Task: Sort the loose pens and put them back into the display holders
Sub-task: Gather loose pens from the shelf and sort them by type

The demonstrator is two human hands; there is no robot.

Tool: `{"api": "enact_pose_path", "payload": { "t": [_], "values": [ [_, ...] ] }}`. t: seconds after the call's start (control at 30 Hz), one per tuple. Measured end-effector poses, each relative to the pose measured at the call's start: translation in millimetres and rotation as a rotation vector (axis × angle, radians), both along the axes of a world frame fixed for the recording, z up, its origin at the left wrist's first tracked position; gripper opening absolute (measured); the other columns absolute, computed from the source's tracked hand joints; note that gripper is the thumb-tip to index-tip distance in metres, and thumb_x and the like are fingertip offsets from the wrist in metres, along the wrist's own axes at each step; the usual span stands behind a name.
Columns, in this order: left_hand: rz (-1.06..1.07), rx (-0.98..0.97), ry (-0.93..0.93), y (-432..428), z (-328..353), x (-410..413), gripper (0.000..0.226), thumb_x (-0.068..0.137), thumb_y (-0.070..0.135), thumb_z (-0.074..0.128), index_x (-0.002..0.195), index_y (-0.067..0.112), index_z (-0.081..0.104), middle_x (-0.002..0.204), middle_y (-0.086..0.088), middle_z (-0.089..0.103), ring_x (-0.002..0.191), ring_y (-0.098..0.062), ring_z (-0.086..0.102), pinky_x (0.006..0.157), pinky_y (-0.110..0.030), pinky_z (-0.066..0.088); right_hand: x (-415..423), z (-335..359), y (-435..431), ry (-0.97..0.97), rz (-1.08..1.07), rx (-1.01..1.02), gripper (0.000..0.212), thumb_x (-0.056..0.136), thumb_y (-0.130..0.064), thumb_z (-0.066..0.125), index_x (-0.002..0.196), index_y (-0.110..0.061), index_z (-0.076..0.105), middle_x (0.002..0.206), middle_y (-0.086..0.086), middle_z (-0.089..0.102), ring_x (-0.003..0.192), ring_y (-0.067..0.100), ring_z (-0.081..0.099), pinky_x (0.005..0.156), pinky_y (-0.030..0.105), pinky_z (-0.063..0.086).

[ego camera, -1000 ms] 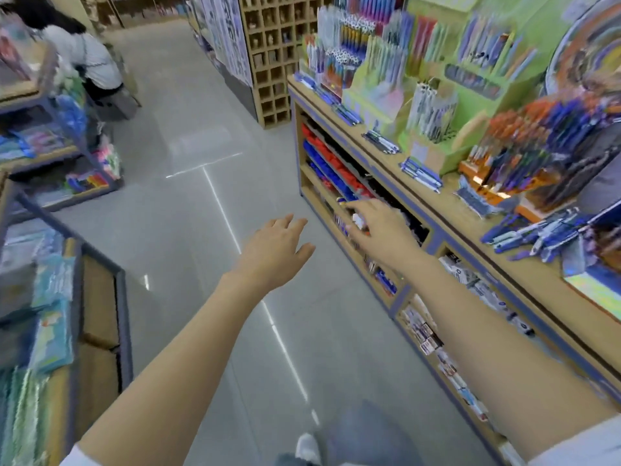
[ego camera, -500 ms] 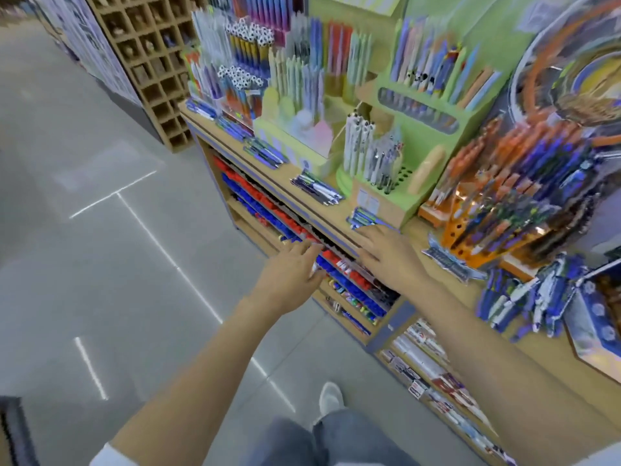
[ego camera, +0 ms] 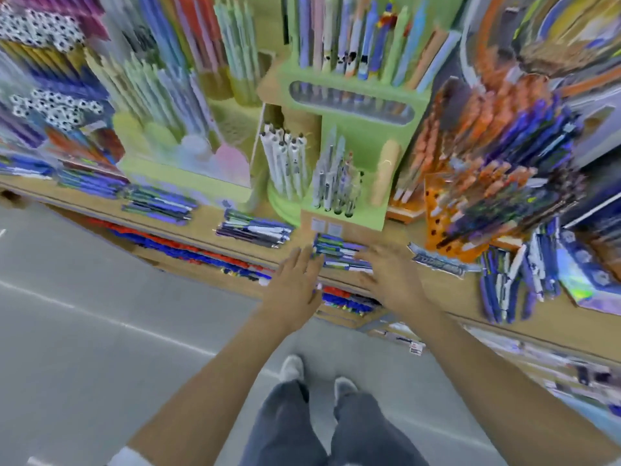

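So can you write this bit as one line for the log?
left hand: open, beside loose pens | right hand: open, over same pile | green holder: behind | grasp: none yet

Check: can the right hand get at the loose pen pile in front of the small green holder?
Probably yes. The right hand is open at the shelf edge, its fingers at the loose pen pile, though blur hides any contact. Nothing lies between them; the left hand flanks the pile's other side.

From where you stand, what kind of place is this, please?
Most likely a stationery shop aisle. Green display holders stand packed with upright pens, loose pens lie in bundles along a wooden shelf, and more packaged stock fills the shelves below.
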State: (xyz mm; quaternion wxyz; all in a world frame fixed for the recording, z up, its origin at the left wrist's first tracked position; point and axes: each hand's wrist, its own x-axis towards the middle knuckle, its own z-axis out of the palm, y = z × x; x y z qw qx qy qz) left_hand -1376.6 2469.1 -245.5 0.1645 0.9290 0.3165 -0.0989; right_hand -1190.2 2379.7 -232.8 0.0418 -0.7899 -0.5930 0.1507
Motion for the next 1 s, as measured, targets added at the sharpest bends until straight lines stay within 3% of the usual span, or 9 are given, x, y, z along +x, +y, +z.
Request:
{"api": "enact_pose_path", "payload": {
  "t": [0.13,0.23,0.3,0.4,0.6,0.73,0.87,1.0],
  "values": [
    [-0.058,-0.024,-0.048,15,-12,-1,0.062,0.098,0.027,0.043,0.152,0.015,0.018,0.160,-0.011,0.012,0.148,-0.030,0.007,0.117,-0.039,0.014,-10,-23,2,-0.020,-0.089,0.047,0.028,0.064,-0.016,0.085,0.088,-0.016,0.071,0.087,0.005,0.065,0.083,0.031,0.065,0.068,0.036,0.048],
    [-0.090,-0.042,-0.052,19,-19,-4,0.061,0.095,0.026,0.047,0.151,0.013,0.025,0.159,-0.013,0.019,0.147,-0.030,0.015,0.116,-0.041,0.023,-14,-31,3,-0.028,-0.124,0.100,0.027,0.061,-0.013,0.086,0.081,-0.017,0.068,0.082,0.001,0.062,0.081,0.026,0.063,0.068,0.032,0.044],
    [-0.089,-0.060,-0.091,21,-22,-5,0.059,0.089,0.024,0.048,0.145,0.010,0.038,0.153,-0.017,0.033,0.142,-0.035,0.030,0.109,-0.046,0.037,-13,-34,6,-0.016,-0.139,0.111,0.027,0.060,-0.013,0.086,0.078,-0.018,0.066,0.080,0.000,0.062,0.080,0.025,0.062,0.069,0.031,0.044],
    [-0.072,-0.084,-0.143,24,-25,-6,0.061,0.081,0.028,0.035,0.138,0.010,0.048,0.143,-0.019,0.046,0.133,-0.038,0.043,0.100,-0.048,0.046,-11,-34,6,-0.023,-0.122,0.137,0.023,0.062,-0.015,0.084,0.074,-0.019,0.064,0.077,-0.002,0.061,0.078,0.023,0.061,0.068,0.030,0.041],
    [-0.034,-0.063,-0.230,23,-25,-5,0.060,0.080,0.026,0.033,0.135,0.010,0.051,0.142,-0.016,0.046,0.130,-0.034,0.044,0.099,-0.043,0.046,0,-20,-16,0.083,-0.184,0.214,0.014,0.079,-0.009,0.064,0.090,-0.011,0.056,0.078,0.004,0.059,0.071,0.027,0.056,0.060,0.028,0.033],
    [0.015,-0.046,-0.241,18,-25,-1,0.057,0.079,0.020,0.043,0.135,0.009,0.050,0.136,-0.017,0.049,0.121,-0.034,0.048,0.095,-0.042,0.047,2,-24,-8,0.095,-0.188,0.216,0.027,0.082,-0.004,0.059,0.109,-0.008,0.060,0.095,0.011,0.062,0.079,0.027,0.058,0.061,0.033,0.041],
    [0.031,-0.025,-0.235,14,-31,2,0.060,0.075,0.010,0.063,0.134,0.008,0.051,0.135,-0.019,0.050,0.118,-0.036,0.050,0.094,-0.044,0.049,-1,-30,4,0.022,-0.141,0.169,0.020,0.077,-0.004,0.070,0.096,-0.006,0.066,0.095,0.011,0.061,0.079,0.030,0.062,0.056,0.033,0.048],
    [0.043,0.020,-0.250,11,-32,0,0.061,0.073,0.007,0.067,0.132,0.009,0.054,0.136,-0.017,0.049,0.121,-0.034,0.048,0.093,-0.043,0.047,-1,-35,4,0.049,-0.166,0.162,0.019,0.084,-0.008,0.064,0.103,-0.008,0.064,0.101,0.009,0.063,0.096,0.029,0.059,0.072,0.039,0.048]
  ]
}}
